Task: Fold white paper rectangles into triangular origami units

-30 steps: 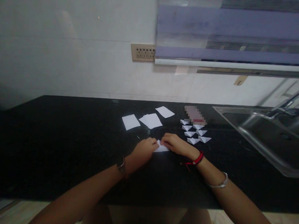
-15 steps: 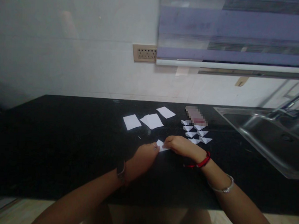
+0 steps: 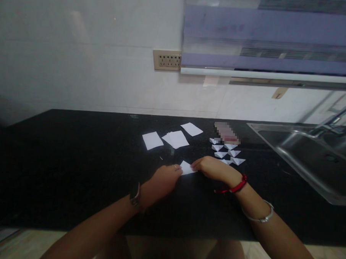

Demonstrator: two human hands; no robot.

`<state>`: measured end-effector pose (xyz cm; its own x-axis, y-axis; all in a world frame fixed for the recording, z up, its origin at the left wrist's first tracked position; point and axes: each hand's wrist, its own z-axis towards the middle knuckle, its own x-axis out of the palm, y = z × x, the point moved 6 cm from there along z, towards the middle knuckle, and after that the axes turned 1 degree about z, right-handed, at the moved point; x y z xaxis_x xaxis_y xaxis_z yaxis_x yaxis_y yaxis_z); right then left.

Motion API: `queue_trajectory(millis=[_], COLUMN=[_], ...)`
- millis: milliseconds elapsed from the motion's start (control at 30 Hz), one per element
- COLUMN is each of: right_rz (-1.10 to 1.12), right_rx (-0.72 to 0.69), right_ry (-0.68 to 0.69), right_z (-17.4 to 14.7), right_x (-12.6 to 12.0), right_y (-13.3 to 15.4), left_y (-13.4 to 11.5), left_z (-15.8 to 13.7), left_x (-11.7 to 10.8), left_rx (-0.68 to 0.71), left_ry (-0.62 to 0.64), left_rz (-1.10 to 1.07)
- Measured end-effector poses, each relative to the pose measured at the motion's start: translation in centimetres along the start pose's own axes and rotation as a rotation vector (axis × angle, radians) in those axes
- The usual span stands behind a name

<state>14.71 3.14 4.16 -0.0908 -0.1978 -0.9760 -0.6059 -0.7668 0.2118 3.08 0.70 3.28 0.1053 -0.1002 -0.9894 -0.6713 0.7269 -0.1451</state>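
A small white sheet of paper (image 3: 186,169), folded to a peak at its far side, lies on the black countertop (image 3: 73,171) between my hands. My left hand (image 3: 165,179) pinches its left end; a ring shows on one finger. At the right end, the fingers of my right hand (image 3: 211,168) are closed on the paper. Just beyond my right hand sit several folded paper triangles (image 3: 220,155) in two rough columns. Farther back are a flat sheet (image 3: 153,140), a small overlapping stack of sheets (image 3: 176,139) and another flat sheet (image 3: 191,129).
A blurred-out rectangular object (image 3: 226,132) lies behind the folded triangles. The steel sink (image 3: 309,166) with its tap (image 3: 334,123) is set into the counter on the right. On the wall are a socket panel (image 3: 168,60) and a purple striped blind (image 3: 269,30).
My hands have drawn slightly apart, the left one moving a little leftward, so more of the folded paper shows between them. The other papers stay where they were.
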Motion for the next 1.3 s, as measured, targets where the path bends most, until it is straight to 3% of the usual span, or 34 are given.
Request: queue_trajectory(millis=[300,500,600,833,1067,1167,1300], right_rz=[-0.030,0.040,0.031,-0.040,-0.186,-0.227,-0.145], right_rx=[0.068,0.039,-0.024,0.031,0.064,0.086,0.100], right_ry=[0.014,-0.187,-0.142,-0.098,-0.074,-0.094,-0.203], right_z=[-0.4,0.0,0.5,0.9,1.2,1.3,1.3], right_x=[-0.4,-1.4,-0.5,0.1,0.1,0.1,-0.1], right_y=[-0.8,0.0,0.8,1.0,1.5,1.6,1.1], left_y=[1.4,2.1,2.1,1.7,2.5,2.9,3.0], left_z=[0.4,0.6,0.2,-1.0,0.0,0.4,0.7], left_x=[1.0,0.4,-0.3,-1.1,-0.5,-0.8,-1.3], left_rx=[-0.010,0.029,0.009,-0.041,-0.095,-0.156,-0.120], left_ry=[0.007,0.033,0.031,0.025,0.044,-0.039,-0.132], left_rz=[-0.033,-0.013,0.023,0.053,0.108,0.083,-0.018])
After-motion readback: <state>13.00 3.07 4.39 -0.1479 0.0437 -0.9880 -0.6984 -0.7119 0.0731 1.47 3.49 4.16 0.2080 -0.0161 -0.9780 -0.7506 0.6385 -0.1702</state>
